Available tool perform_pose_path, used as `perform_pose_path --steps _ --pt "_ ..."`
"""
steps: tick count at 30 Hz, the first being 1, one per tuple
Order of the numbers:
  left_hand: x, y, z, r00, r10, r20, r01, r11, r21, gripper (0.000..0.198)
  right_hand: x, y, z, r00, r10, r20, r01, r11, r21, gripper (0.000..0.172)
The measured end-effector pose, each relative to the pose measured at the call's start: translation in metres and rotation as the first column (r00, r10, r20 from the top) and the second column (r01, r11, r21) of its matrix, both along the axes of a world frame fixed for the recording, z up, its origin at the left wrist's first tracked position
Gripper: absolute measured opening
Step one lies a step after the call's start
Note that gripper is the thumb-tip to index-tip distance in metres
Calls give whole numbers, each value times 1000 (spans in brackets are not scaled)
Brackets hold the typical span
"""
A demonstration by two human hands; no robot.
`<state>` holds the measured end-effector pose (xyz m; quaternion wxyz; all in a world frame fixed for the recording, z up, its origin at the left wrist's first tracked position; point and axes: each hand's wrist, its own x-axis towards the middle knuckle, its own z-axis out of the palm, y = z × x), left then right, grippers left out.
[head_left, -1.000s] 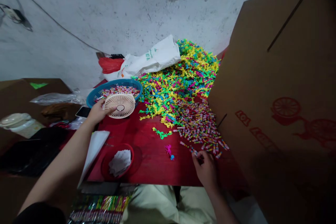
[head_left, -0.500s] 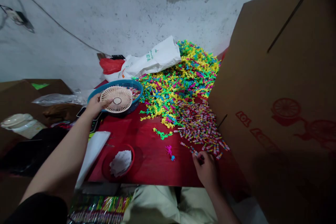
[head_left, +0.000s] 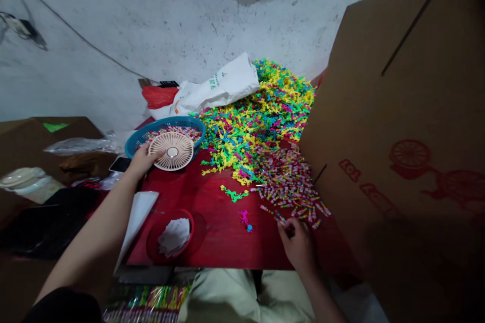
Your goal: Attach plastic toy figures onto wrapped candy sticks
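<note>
In the head view, the left hand [head_left: 141, 162] holds a pale round fan [head_left: 172, 151] by its side, with the thumb lying on the slatted front. The right hand [head_left: 297, 242] rests low on the red desk [head_left: 215, 242], its fingers curled narrow at the near edge of a pile of wrapped sticks [head_left: 286, 176]; I cannot tell if a stick is truly pinched there.

For good handling, I think the left fingers should hold the fan by its frame and not press on the slats, which look thin. It seems also wise to leave some space between the fan and the basket, so that no small piece is pushed out. For the right hand, a light pinch at the middle of one stick should be enough, because a hard one may crumple the wrapper.

As for the containers, the blue basket [head_left: 131, 144], just behind the fan, is holding many small wrapped pieces [head_left: 178, 130]. Nearer to the body than the left hand, a red bowl [head_left: 191, 229] contains white paper slips [head_left: 175, 236]. To the right of the right hand stands a tall carton [head_left: 397, 106]; its inside is not visible.
</note>
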<state>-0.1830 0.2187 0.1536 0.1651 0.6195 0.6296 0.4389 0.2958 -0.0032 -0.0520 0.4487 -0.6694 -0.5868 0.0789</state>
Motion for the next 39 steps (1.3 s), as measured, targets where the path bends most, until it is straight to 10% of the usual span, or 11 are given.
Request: perform_pose_path --steps 9,13,15,17,19,25,39 --pt "11 -14 12 983 182 -10 -178 973 147 73 1 -1 -3 999 -18 -28 18 1000 -10 44" --pt "72 -66 24 961 255 -111 -177 868 464 52 0 -1 -5 987 -52 -150 52 999 0 38" --pt "122 -107 10 966 -66 -250 146 938 315 35 -2 -2 0 983 -38 -180 46 998 44 33" --pt "172 -147 -20 800 -470 -372 513 858 18 26 -5 -5 7 987 38 -158 -24 996 87 25" --pt "215 -178 -61 700 -612 -368 576 788 -217 30 -9 -7 14 983 149 -108 -140 986 88 17" --pt "267 -201 -151 861 -351 -368 287 933 -218 39 -8 -9 21 924 366 -109 -367 930 12 18" --pt "247 -197 -150 988 -108 -108 82 972 -220 18 -45 -19 13 849 194 -491 -260 963 -70 45"
